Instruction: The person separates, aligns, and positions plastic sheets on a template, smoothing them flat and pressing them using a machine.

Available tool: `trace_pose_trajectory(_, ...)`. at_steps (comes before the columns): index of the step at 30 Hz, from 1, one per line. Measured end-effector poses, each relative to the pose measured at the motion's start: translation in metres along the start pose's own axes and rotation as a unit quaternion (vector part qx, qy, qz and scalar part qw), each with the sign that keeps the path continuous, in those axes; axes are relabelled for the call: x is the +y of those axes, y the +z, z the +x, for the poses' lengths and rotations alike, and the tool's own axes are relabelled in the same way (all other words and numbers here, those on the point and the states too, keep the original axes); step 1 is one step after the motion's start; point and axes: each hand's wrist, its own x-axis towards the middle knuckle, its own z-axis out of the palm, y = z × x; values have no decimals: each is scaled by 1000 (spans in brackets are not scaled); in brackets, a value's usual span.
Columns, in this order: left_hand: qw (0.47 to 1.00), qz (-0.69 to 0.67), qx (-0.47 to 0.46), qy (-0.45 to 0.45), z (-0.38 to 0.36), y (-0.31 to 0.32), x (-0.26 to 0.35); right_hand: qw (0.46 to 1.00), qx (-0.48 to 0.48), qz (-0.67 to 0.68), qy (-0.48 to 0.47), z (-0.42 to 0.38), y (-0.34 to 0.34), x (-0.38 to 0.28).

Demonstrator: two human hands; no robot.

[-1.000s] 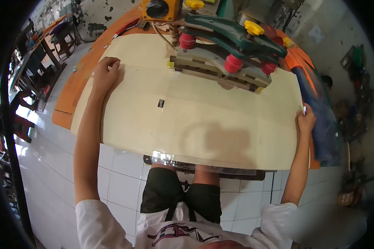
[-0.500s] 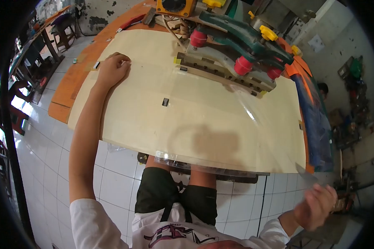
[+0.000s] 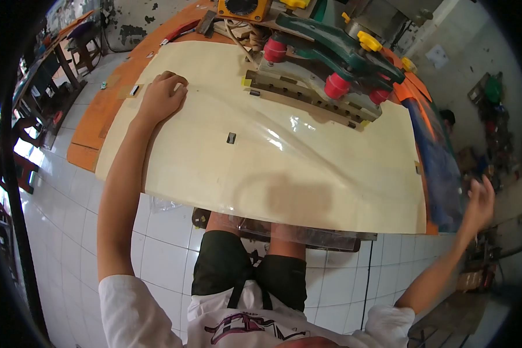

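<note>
A large cream sheet (image 3: 174, 168) covers the worktable, with clear plastic film (image 3: 307, 148) spread over it. The film shows a shiny diagonal ridge and hangs past the front edge. At the upper left, my left hand (image 3: 163, 97) rests on the sheet with its fingers curled down, at the end of the film's ridge. My right hand (image 3: 479, 203) is raised beyond the table's right edge, beside blue plastic (image 3: 443, 174). Its fingertips look apart, and I make out nothing between them. A small dark mark (image 3: 231, 138) shows near the middle of the sheet.
A green press-like machine (image 3: 336, 46) with red knobs and a long sealing bar (image 3: 310, 98) stands over the back of the sheet. A red-handled tool (image 3: 180, 32) lies on the orange tabletop (image 3: 93, 130). Another person's head (image 3: 447, 118) shows at the right.
My right hand has moved up and outward from the lower right. The film's ridge has shifted left and now runs from near my left hand. My left hand has barely moved.
</note>
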Motion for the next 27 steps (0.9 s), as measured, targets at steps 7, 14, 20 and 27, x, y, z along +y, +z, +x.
trace_pose_trajectory(7,999,18,11,44,1,6,-5,973,-227,-41,30,64,118,44)
trace_pose_trajectory(14,994,73,-79,-11,20,-2,-1,907,-376,104,159,26,241,12)
trace_pose_trajectory(20,949,129,-262,-115,76,3,13,892,-416,139,109,-31,285,33)
trace_pose_trajectory(27,979,57,-165,-103,71,31,44,854,-520,32,13,-35,245,-10)
